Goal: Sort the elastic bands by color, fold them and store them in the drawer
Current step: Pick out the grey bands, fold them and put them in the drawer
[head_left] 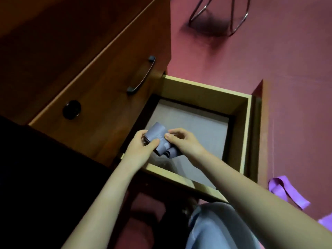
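two bare hands meet over an open drawer (206, 89), and a folded grey band (159, 136) is held between them. left hand (141, 145): the fingers (142, 134) are curled round the band's left edge and the thumb lies across its front face, so the hand grips the band. right hand (183, 141): the thumb tip presses on the band's right side and the other fingers (177, 131) are bent over its upper edge, so the hand pinches the band. the two thumbs lie near each other on the band and stay apart. the band is folded into several layers, and rounded loops of it hang out just below the fingers of both hands. pale print shows on the face between the thumbs, too blurred to read. the band is inside the outline of the drawer, above its pale bottom; whether it touches that bottom cannot be told.

a purple band (285, 191) lies loose on the red floor (251, 60), well to the right of the right-hand fingers and outside the drawer. up and to the left of the left-hand fingers is a closed upper drawer (100, 83) with a dark curved handle (142, 74) and a round dark lock (71, 109). far beyond the fingertips stand metal chair legs (239, 24). below both forearms, nearer than the fingers, is a knee (215, 229) in blue jeans.
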Tool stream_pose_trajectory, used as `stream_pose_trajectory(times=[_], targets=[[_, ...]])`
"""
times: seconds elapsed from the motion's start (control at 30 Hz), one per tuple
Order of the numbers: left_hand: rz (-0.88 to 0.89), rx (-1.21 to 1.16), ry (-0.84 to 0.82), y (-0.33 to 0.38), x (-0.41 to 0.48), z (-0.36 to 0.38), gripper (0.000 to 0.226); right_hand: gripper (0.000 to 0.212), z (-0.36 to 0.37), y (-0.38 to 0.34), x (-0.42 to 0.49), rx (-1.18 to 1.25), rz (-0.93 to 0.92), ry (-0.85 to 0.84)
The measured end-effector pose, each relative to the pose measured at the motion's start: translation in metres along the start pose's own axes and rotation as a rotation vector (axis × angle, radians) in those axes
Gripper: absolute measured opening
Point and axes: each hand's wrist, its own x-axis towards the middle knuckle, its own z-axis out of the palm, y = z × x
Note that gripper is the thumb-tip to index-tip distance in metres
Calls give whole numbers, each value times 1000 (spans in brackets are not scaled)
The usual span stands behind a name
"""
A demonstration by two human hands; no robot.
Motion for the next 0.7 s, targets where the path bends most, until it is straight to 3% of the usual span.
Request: stream_pose_trajectory(times=[0.13, 0.23, 0.5, 0.7], targets=[[153, 323, 160, -19, 16, -1, 40, 29, 37, 22, 44, -140, -2, -1], [206, 521, 179, -33, 15, 4, 28, 17, 61, 38, 65, -205, -13, -75], [-53, 821, 49, -37, 25, 5, 44, 20, 85, 55, 94, -375, 18, -179], [-134, 988, -58, -33, 28, 7, 34, 46, 68, 54, 80, -417, 42, -252]])
